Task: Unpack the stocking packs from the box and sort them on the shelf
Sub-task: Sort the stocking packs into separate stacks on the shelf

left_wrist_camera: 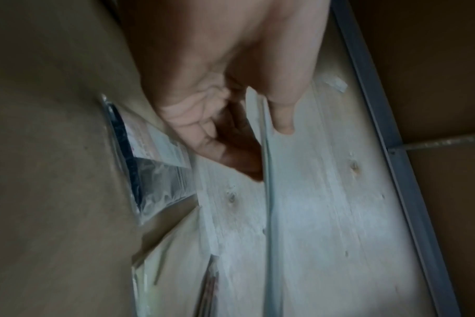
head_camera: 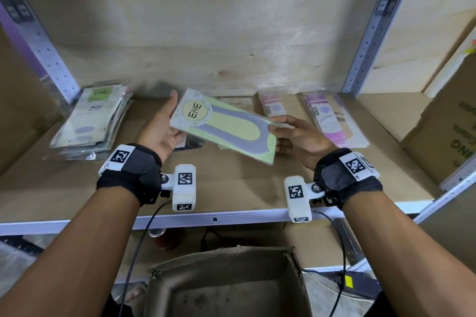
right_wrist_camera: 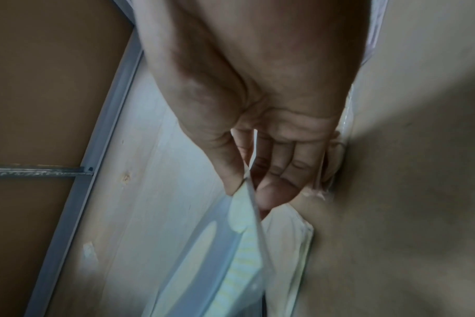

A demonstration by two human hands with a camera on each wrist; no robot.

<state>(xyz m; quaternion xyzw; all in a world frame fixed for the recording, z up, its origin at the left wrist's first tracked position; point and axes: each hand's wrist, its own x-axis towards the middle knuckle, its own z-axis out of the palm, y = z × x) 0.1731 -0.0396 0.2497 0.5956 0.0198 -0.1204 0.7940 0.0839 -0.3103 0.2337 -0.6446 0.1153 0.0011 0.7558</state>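
Both hands hold one yellow-green stocking pack (head_camera: 226, 134) with a round "ENE" label, tilted above the shelf board (head_camera: 231, 188). My left hand (head_camera: 175, 116) grips its labelled end, thumb along the top edge and fingers underneath. My right hand (head_camera: 273, 126) pinches the other end. In the left wrist view, the left hand (left_wrist_camera: 266, 150) clamps the pack's thin edge (left_wrist_camera: 270, 203). From the right wrist, the right hand (right_wrist_camera: 249, 197) pinches the pack (right_wrist_camera: 244, 246) between thumb and fingers. The open cardboard box (head_camera: 293, 270) stands below the shelf.
On the shelf lie a pile of green-labelled packs (head_camera: 92, 121) at the left, a beige pack (head_camera: 237, 104) and a dark pack (head_camera: 192, 141) in the middle, and two pink piles (head_camera: 275, 108) (head_camera: 332, 123). A large carton (head_camera: 443, 131) stands right. Metal uprights (head_camera: 43, 41) frame the bay.
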